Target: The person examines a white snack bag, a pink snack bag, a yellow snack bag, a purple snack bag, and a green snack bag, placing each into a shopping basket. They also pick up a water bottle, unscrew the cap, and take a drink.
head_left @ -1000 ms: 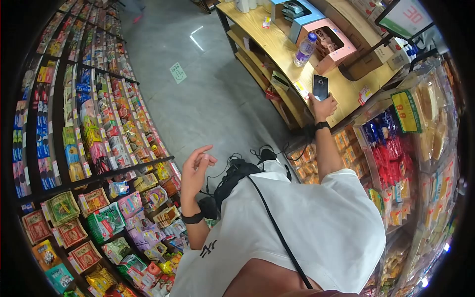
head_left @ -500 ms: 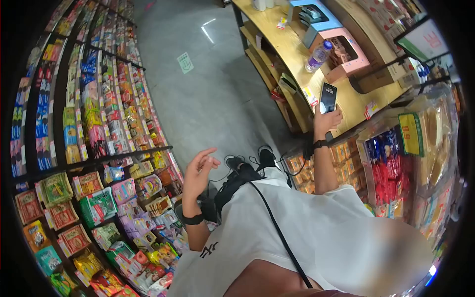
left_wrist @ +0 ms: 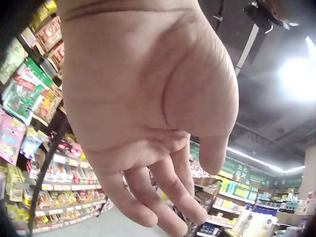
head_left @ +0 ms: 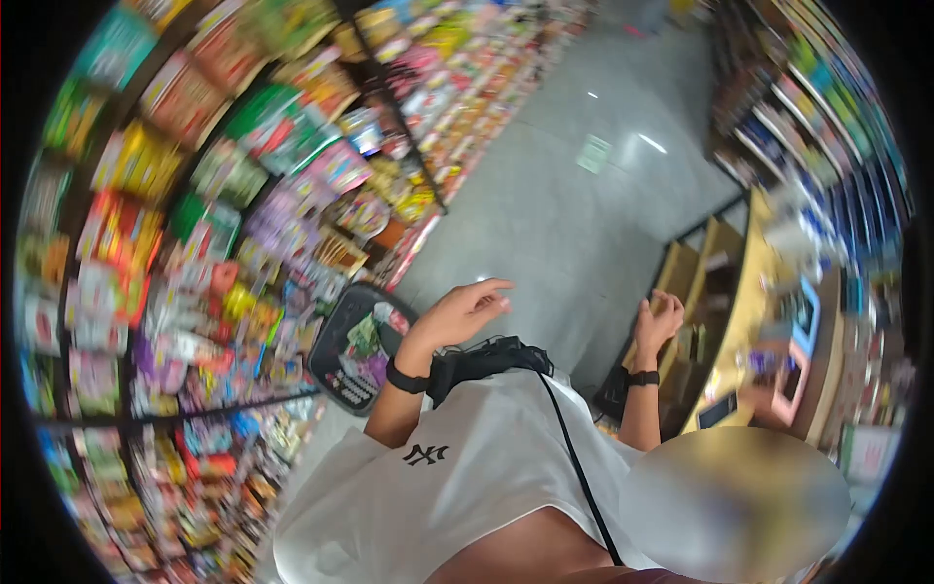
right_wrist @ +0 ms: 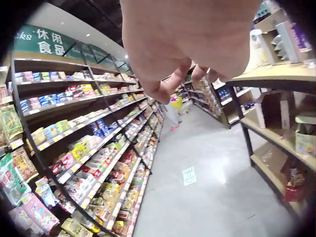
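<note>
My left hand (head_left: 467,313) hovers in front of the body, its fingers loosely bent and nothing in them. The left wrist view shows its bare palm (left_wrist: 143,94) from close up. To the right, my right hand (head_left: 659,326) hangs beside the wooden display table (head_left: 741,336), fingers relaxed around nothing. A dark phone (head_left: 718,411) lies on the tabletop, behind that hand. Below the left forearm is a dark shopping basket (head_left: 331,375) with several packets inside.
Shelves of packaged snacks (head_left: 282,127) line the left side. On the table stand a pink box (head_left: 793,384), a blue box (head_left: 806,316) and a bottle (head_left: 757,361). Grey floor (head_left: 545,234) with a pale floor sign (head_left: 593,154) runs between. A blurred patch covers the lower right.
My right hand has let go of the phone, which now lies on the table. The body and view have turned right, bringing the basket into sight. The left hand stays raised and unoccupied.
</note>
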{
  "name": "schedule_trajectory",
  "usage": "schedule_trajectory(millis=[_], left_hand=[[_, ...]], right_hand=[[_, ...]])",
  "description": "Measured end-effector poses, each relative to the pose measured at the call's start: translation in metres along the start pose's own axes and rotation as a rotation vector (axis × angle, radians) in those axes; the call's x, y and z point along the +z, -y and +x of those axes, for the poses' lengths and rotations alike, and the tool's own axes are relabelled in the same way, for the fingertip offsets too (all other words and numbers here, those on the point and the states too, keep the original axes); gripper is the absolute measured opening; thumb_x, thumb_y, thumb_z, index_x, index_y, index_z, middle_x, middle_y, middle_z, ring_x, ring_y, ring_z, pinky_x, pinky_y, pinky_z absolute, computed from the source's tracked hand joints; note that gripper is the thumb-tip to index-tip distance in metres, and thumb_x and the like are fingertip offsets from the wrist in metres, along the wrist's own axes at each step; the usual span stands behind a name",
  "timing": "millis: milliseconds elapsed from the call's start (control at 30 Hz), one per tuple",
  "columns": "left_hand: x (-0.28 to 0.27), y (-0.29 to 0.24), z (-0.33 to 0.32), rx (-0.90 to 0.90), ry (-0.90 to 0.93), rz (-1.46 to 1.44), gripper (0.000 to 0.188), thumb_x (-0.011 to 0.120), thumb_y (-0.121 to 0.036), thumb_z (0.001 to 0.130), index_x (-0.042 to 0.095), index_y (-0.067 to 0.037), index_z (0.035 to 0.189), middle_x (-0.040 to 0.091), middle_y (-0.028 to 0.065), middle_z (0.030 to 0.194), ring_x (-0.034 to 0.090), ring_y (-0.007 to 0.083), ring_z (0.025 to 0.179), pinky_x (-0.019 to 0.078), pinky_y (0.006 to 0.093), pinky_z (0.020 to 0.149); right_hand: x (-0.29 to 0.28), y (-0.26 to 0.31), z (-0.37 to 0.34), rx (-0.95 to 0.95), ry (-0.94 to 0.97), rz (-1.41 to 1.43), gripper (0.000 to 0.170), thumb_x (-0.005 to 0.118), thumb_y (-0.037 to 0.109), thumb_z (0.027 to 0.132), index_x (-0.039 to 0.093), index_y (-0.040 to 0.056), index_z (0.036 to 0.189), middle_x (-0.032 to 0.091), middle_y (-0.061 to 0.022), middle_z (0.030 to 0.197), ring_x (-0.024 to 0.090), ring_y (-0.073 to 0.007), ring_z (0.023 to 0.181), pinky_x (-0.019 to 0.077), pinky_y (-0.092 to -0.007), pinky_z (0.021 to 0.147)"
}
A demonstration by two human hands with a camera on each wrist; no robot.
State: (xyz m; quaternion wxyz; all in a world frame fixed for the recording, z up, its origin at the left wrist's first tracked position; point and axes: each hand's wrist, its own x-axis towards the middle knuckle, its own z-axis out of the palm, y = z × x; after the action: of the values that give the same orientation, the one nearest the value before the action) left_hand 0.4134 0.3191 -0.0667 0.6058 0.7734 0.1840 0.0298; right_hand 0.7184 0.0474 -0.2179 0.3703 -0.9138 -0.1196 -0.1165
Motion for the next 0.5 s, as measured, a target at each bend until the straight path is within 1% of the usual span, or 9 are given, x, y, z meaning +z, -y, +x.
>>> schedule_trajectory(millis=[67,133,167,267,300,400,433,500], left_hand=[[-0.033,0.016,-0.032,-0.013,-0.071,0.005,0.039,0.058,-0.019,0.108,0.057,-0.008,0.146,0.074,0.0079,0.108,0.068,0.0151,0.100,0.0535,0.0320,0.092],[-0.063,0.034,-0.066,-0.042,-0.144,0.007,0.041,0.060,-0.020,0.108,0.056,-0.008,0.146,0.075,0.0081,0.109,0.068,0.0154,0.100,0.0536,0.0323,0.091],[-0.078,0.042,-0.086,-0.021,-0.220,0.016,0.042,0.062,-0.023,0.107,0.056,-0.008,0.146,0.076,0.0089,0.109,0.069,0.0173,0.098,0.0539,0.0332,0.090],[-0.112,0.053,-0.145,-0.043,-0.513,0.068,0.041,0.065,-0.031,0.105,0.060,-0.008,0.139,0.076,0.0143,0.100,0.073,0.0250,0.089,0.0560,0.0373,0.080],[-0.119,0.069,-0.161,-0.035,-0.605,0.070,0.041,0.064,-0.031,0.105,0.061,-0.008,0.139,0.076,0.0145,0.098,0.073,0.0260,0.087,0.0563,0.0374,0.079],[-0.125,0.095,-0.210,-0.103,-0.819,0.004,0.040,0.064,-0.032,0.105,0.061,-0.008,0.138,0.075,0.0148,0.098,0.073,0.0269,0.087,0.0563,0.0376,0.078],[-0.126,0.095,-0.226,-0.143,-0.847,-0.048,0.041,0.064,-0.033,0.105,0.061,-0.009,0.139,0.076,0.0147,0.100,0.074,0.0271,0.091,0.0563,0.0369,0.081],[-0.124,0.108,-0.250,-0.198,-0.932,-0.100,0.042,0.064,-0.033,0.105,0.061,-0.009,0.140,0.076,0.0147,0.101,0.074,0.0268,0.093,0.0560,0.0362,0.082]], right_hand=[[0.033,0.040,0.001,-0.092,0.068,0.041,0.032,0.079,0.015,0.075,0.075,0.0149,0.107,0.057,-0.0136,0.129,0.051,-0.0370,0.125,0.0404,-0.0501,0.107],[0.084,0.068,-0.003,-0.216,0.107,0.061,0.032,0.080,0.016,0.075,0.075,0.0151,0.107,0.057,-0.0140,0.127,0.051,-0.0370,0.125,0.0399,-0.0506,0.108],[0.108,0.087,-0.009,-0.263,0.136,0.097,0.032,0.081,0.016,0.076,0.075,0.0153,0.107,0.057,-0.0146,0.124,0.052,-0.0364,0.123,0.0392,-0.0502,0.109],[0.159,0.171,-0.036,-0.383,0.336,0.118,0.032,0.081,0.016,0.076,0.075,0.0152,0.107,0.058,-0.0154,0.126,0.053,-0.0361,0.123,0.0395,-0.0498,0.110],[0.177,0.195,-0.043,-0.454,0.390,0.139,0.031,0.081,0.015,0.076,0.075,0.0153,0.107,0.058,-0.0157,0.127,0.053,-0.0357,0.125,0.0395,-0.0498,0.110],[0.226,0.258,-0.063,-0.639,0.529,0.206,0.030,0.082,0.014,0.077,0.076,0.0152,0.106,0.059,-0.0165,0.130,0.054,-0.0353,0.127,0.0407,-0.0495,0.110],[0.241,0.279,-0.069,-0.689,0.558,0.243,0.029,0.082,0.014,0.077,0.076,0.0150,0.105,0.060,-0.0168,0.130,0.055,-0.0355,0.127,0.0417,-0.0492,0.110],[0.275,0.322,-0.084,-0.784,0.625,0.343,0.026,0.081,0.012,0.078,0.076,0.0144,0.103,0.063,-0.0164,0.127,0.057,-0.0353,0.125,0.0438,-0.0482,0.108]])
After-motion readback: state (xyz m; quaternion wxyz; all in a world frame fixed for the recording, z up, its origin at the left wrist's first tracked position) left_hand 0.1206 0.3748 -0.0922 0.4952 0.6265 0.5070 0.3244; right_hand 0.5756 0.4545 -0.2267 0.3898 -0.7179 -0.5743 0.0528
